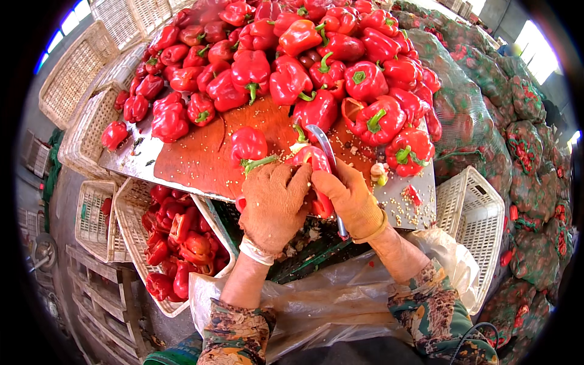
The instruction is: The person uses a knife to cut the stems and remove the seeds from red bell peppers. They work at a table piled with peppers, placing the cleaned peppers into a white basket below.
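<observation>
Both my hands wear orange work gloves over the near edge of the table. My left hand [277, 201] is closed against a cut red bell pepper [312, 159]; its fingertips are partly hidden. My right hand [351, 198] grips a knife with a curved metal blade [322, 143], which stands upright along the pepper's right side. The lower end of the knife shows below my right hand. Another red bell pepper [249, 146] lies just beyond my left hand, beside a green stem [260, 162]. A bit of red pepper shows left of my left hand.
A large heap of whole red peppers [292, 79] covers the far part of the table [188, 161]. Seeds and scraps lie around. A crate [131, 213] of opened peppers stands below left; another crate [477, 210] is at right. Stacked mesh sacks [468, 121] fill the right side.
</observation>
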### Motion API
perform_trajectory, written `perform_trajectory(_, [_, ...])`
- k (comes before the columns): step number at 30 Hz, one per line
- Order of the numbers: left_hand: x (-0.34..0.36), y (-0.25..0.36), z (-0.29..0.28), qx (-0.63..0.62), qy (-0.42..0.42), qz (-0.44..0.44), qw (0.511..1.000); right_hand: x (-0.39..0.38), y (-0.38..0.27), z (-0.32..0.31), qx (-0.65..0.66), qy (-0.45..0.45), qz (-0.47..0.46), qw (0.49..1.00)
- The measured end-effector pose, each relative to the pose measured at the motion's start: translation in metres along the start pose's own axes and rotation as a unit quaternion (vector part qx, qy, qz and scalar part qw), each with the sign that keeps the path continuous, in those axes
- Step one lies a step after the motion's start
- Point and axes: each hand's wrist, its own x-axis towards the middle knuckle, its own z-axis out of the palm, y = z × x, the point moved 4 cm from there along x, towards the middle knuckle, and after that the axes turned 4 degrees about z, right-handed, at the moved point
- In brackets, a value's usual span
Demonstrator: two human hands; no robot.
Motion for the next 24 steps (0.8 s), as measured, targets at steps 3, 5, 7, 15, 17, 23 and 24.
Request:
perform_trajectory(3, [-0.005,-0.003,0.009,0.035,-0.016,-0.021,0.999,-0.001,0.006,0.003,-0.042,0.011,-0.007,0.999])
perform_trajectory(5, [-0.007,-0.002,0.011,0.037,-0.057,-0.024,0.997,-0.001,0.004,0.004,-0.060,0.019,-0.029,0.998])
perform_trajectory(7, [-0.010,-0.006,0.011,-0.023,-0.042,-0.030,0.998,0.000,0.008,0.001,-0.120,0.044,-0.030,0.991])
perform_trajectory(15, [-0.038,-0.076,-0.028,-0.155,0.059,-0.269,0.949,0.011,-0.006,-0.011,0.038,-0.006,-0.041,0.998])
perform_trajectory(17, [-0.035,-0.079,-0.024,-0.166,0.044,-0.292,0.941,0.007,-0.017,-0.011,0.012,-0.005,-0.030,0.999])
perform_trajectory(23, [-0.024,-0.058,-0.007,-0.116,-0.090,-0.153,0.977,-0.002,-0.035,-0.007,0.002,-0.005,-0.021,1.000])
perform_trajectory(24, [-0.023,-0.056,-0.008,-0.102,-0.121,-0.170,0.973,-0.003,-0.036,-0.008,0.011,-0.005,-0.025,1.000])
